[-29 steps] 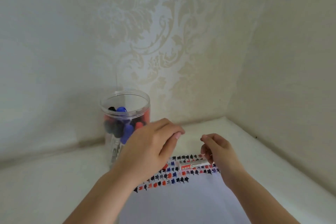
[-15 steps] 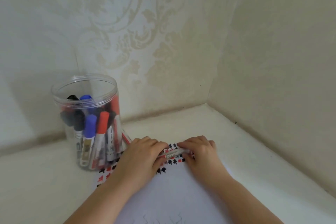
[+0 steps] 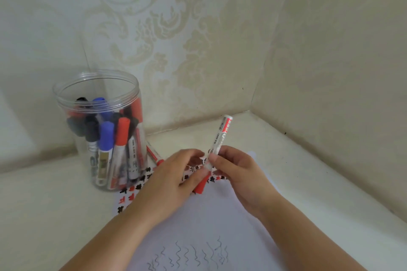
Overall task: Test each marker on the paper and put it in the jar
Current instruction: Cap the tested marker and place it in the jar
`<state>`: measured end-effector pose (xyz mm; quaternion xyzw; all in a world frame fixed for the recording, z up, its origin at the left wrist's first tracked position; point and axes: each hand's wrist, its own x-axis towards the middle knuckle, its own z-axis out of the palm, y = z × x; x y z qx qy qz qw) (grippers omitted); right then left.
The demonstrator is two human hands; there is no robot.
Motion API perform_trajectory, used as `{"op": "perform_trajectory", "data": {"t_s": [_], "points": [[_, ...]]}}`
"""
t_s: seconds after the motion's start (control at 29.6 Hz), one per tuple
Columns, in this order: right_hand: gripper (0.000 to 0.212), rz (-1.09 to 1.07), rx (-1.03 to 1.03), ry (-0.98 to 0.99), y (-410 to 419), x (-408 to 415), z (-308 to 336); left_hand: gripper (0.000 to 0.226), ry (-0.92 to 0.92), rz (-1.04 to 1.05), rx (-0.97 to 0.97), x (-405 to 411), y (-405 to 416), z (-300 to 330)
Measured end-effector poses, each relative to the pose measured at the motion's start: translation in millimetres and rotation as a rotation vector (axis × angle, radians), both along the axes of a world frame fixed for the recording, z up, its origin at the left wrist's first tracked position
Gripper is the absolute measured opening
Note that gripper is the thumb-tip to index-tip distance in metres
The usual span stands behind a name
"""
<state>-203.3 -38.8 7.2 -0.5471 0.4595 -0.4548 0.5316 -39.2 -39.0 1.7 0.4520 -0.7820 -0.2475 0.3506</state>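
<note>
Corner desk [image 3: 44, 204], lower centre: right hand [image 3: 240, 171] pinches red marker [image 3: 218, 138], left hand [image 3: 174, 180] grips its cap [image 3: 201, 186]. Uncapping; next, probably scribble on paper [image 3: 220, 215].

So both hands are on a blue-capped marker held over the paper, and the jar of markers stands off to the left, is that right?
Not quite: the cap is red, not blue. The head view shows the left hand and right hand on a red-capped marker held over the paper, with the jar of markers standing off to the left.
</note>
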Motion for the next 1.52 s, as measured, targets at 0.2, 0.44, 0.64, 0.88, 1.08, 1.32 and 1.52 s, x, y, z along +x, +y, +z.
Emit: {"op": "perform_trajectory", "data": {"t_s": [0.2,0.44,0.64,0.88,1.08,1.32,1.52], "points": [[0.011,-0.038,-0.076,-0.062,2,7,2,0.02,0.024,-0.116,0.058,-5,6,-4],[0.02,0.009,-0.031,-0.13,6,14,4,0.03,-0.157,-0.095,-0.163,-1,8,2],[0.019,0.015,-0.069,-0.166,7,15,2,0.031,-0.167,-0.059,-0.227,-3,10,2],[0.022,0.014,-0.123,-0.137,10,12,1,0.036,-0.112,-0.056,-0.163,-1,11,2],[0.015,-0.166,-0.08,-0.153,-3,-5,5,0.039,0.078,0.011,0.101,11,8,6],[0.021,-0.175,0.036,0.097,-3,-1,0,0.027,0.036,0.141,0.005,18,-3,1],[0.028,-0.242,-0.058,0.275,-4,10,-12,0.021,0.03,0.161,-0.095,17,-6,-4]]}}
